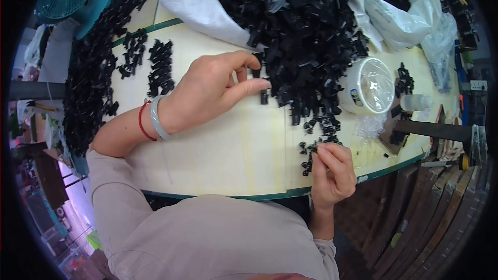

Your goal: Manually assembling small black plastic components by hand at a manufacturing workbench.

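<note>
Now the left hand [212, 88] pinches a black clip [258, 71] at the edge of the heap [306, 36], within easy reach; the right hand [332, 168] grips small clips [307, 158] near the desk [223, 161] edge.

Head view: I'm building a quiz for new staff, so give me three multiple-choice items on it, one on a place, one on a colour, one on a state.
1. Where is the round clear-lidded tub?
A. right of the black parts pile
B. beside the fan
C. on the floor

2. What colour is the cord on the left wrist, beside the pale bangle?
A. blue
B. red
C. yellow

3. What is the left hand doing?
A. lying flat and open
B. gripping the fan
C. pinching a small black part at the pile's edge

Answers: 1 A, the tub sits on the table right of the pile. 2 B, a red cord circles the wrist. 3 C, thumb and fingers close on the part.
</note>
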Action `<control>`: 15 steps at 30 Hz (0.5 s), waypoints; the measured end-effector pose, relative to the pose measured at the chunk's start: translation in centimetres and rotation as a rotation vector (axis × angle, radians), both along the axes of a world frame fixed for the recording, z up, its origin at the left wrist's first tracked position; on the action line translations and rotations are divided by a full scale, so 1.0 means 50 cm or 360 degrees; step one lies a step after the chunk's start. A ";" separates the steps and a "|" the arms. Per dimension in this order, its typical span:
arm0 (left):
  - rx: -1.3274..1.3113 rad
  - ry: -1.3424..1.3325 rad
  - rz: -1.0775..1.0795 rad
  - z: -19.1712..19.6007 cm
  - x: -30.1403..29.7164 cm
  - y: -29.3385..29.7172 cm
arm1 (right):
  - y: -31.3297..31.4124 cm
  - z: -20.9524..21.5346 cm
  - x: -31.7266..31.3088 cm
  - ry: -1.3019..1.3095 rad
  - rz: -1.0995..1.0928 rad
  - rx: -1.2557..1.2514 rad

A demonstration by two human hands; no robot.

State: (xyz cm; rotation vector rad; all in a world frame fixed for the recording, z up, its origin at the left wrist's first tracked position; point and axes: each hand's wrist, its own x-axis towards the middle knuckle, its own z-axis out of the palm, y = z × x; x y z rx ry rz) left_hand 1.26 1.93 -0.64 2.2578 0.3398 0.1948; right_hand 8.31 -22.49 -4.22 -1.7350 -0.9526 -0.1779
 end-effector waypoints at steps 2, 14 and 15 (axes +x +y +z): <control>0.0025 -0.0030 -0.0026 -0.014 0.010 -0.002 | -0.002 0.007 0.012 -0.0087 -0.0032 -0.0046; -0.0192 -0.0009 -0.0021 -0.027 -0.007 -0.001 | 0.017 0.111 0.209 -0.0872 -0.0166 -0.0566; -0.0199 -0.0009 -0.0004 -0.015 -0.008 0.001 | 0.018 0.113 0.217 -0.0942 -0.0151 -0.0649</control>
